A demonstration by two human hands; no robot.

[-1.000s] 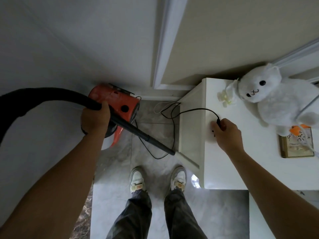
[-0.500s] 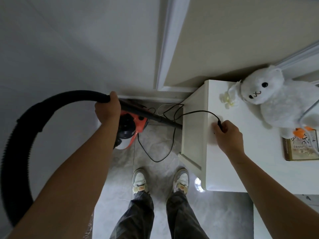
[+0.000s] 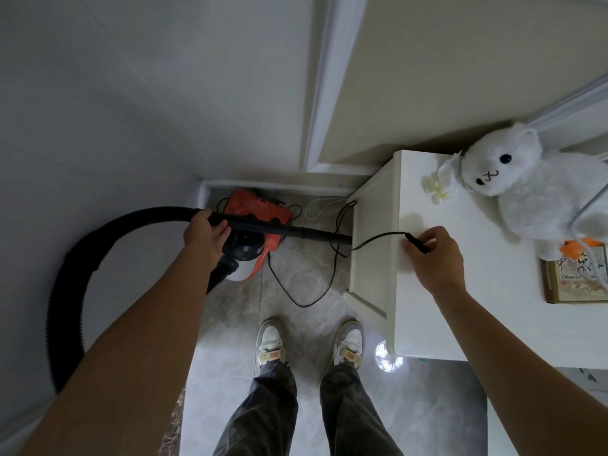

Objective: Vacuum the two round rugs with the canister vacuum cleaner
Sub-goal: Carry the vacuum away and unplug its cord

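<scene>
Landmark for all positions: white cabinet [image 3: 467,291], right of centre, seen from above.

Left hand [image 3: 205,233]: closed around black wand [image 3: 296,230], at the joint with ribbed black hose [image 3: 75,278]. Wand held roughly level, tip reaching the cabinet's left face. Hose looping down and away from the cabinet, far to its left.

Right hand [image 3: 436,258]: above the cabinet top near its left edge, fingers pinched narrow on black plug [image 3: 416,241] at the end of black power cord [image 3: 375,240]. Cord running off the left edge of the cabinet and down to loose loops on the floor beside it. Contact between plug and cabinet top: cannot be determined.

Canister vacuum cleaner [image 3: 256,225]: orange body with black and white parts, on grey tiled floor [image 3: 427,406] in the wall corner, left of the cabinet, directly below the wand. No brand marking legible.

Thin white cord [image 3: 320,207]: on the floor between canister and cabinet.

On the cabinet top, far side: white plush toy [image 3: 533,189], small pale flower [image 3: 436,189] touching its near-left side. Framed picture [image 3: 575,278] at the right edge, partly under the toy's orange foot; cursive writing present, too small to read.

Two sneakers [image 3: 271,339] below the canister, left of the cabinet's near corner; orange tongue tags, lettering illegible.

Round rugs: not in view.
</scene>
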